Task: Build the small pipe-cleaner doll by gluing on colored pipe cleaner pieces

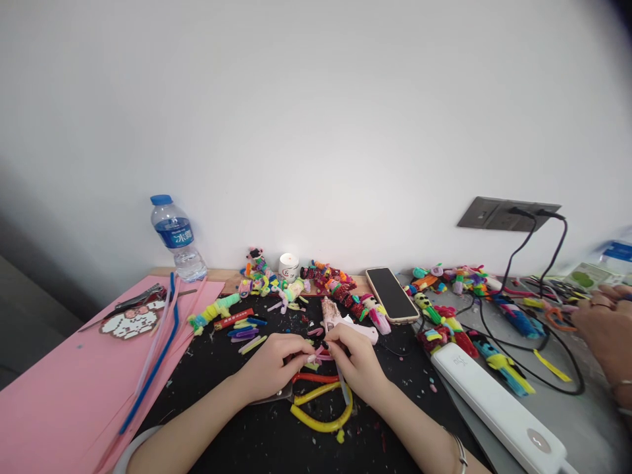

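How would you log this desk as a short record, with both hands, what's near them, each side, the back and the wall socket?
Left hand: fingertips at a small pink piece
Right hand: pinching at the same piece
Near the hands: glue gun, red strip, bent yellow strip
Left side: pink sheet, blue strip lying on it
Back: capped bottle, white cup, phone with dark screen
Right side: fuzzy figures, long white device, another person's hand
Wall socket: two black plugs inserted
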Action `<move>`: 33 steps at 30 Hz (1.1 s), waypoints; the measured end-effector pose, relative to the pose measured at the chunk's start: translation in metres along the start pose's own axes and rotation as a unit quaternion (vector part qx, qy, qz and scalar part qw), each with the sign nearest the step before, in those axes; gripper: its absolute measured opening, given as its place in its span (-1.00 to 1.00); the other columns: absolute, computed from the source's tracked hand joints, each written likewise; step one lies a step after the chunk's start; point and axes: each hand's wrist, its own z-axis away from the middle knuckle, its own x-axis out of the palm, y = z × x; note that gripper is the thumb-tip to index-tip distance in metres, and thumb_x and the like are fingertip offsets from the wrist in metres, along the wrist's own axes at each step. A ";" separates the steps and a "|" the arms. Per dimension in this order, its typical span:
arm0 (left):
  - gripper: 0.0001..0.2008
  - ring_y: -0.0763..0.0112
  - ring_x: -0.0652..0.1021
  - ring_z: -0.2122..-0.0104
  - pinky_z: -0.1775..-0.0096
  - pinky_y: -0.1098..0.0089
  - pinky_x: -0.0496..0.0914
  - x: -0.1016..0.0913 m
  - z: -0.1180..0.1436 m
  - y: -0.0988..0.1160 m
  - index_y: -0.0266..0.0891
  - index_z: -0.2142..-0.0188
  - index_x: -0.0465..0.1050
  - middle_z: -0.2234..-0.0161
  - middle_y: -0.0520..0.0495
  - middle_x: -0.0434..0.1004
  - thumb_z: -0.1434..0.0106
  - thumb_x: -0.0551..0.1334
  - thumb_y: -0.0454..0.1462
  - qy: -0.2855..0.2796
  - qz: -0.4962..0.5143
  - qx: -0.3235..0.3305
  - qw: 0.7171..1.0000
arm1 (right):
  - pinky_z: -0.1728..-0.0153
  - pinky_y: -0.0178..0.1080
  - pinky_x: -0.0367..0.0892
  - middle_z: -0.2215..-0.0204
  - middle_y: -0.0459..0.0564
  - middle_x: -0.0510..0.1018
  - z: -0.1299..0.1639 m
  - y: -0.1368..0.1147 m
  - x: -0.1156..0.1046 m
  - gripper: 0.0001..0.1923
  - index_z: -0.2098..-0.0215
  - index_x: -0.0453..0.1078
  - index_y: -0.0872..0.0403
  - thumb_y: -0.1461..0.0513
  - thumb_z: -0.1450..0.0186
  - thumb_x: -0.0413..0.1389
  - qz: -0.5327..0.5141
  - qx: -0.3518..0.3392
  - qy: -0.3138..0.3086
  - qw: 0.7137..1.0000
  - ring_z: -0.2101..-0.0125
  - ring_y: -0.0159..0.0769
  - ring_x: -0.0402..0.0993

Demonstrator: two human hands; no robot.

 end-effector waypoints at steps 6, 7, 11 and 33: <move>-0.79 0.37 0.53 0.37 0.27 0.44 0.35 -0.002 0.000 0.003 -0.22 0.32 0.53 0.38 -0.05 0.59 -0.31 0.11 -0.30 0.024 0.006 -0.009 1.000 | 0.44 -0.31 0.32 0.41 -0.05 0.49 0.002 0.005 -0.004 -0.83 0.17 0.33 0.08 0.31 -0.32 -0.06 -0.015 0.030 0.023 0.999 0.46 -0.34 0.39; -0.79 0.38 0.53 0.38 0.28 0.44 0.35 -0.003 -0.001 0.004 -0.22 0.33 0.53 0.39 -0.05 0.59 -0.31 0.10 -0.30 0.034 0.008 -0.011 0.999 | 0.39 -0.29 0.34 0.37 -0.02 0.50 0.002 0.007 -0.005 -0.81 0.14 0.32 0.08 0.32 -0.31 -0.07 -0.005 0.036 0.040 0.999 0.41 -0.32 0.41; -0.78 0.40 0.50 0.44 0.34 0.45 0.32 -0.004 -0.001 0.001 -0.24 0.36 0.50 0.43 -0.04 0.56 -0.31 0.09 -0.28 0.086 0.004 -0.024 0.996 | 0.16 -0.13 0.34 0.21 0.06 0.47 -0.002 0.022 -0.008 -0.63 0.06 0.27 0.10 0.42 -0.17 -0.08 0.113 0.064 0.108 0.986 0.19 -0.18 0.40; -0.75 0.42 0.45 0.54 0.47 0.47 0.28 -0.005 -0.004 -0.019 -0.26 0.38 0.50 0.50 0.00 0.51 -0.27 0.09 -0.20 0.178 -0.012 -0.128 0.976 | 0.21 -0.19 0.22 0.23 0.12 0.46 0.000 0.035 -0.009 -0.54 0.04 0.36 0.12 0.39 -0.05 0.07 0.335 0.145 -0.016 0.931 0.17 -0.09 0.38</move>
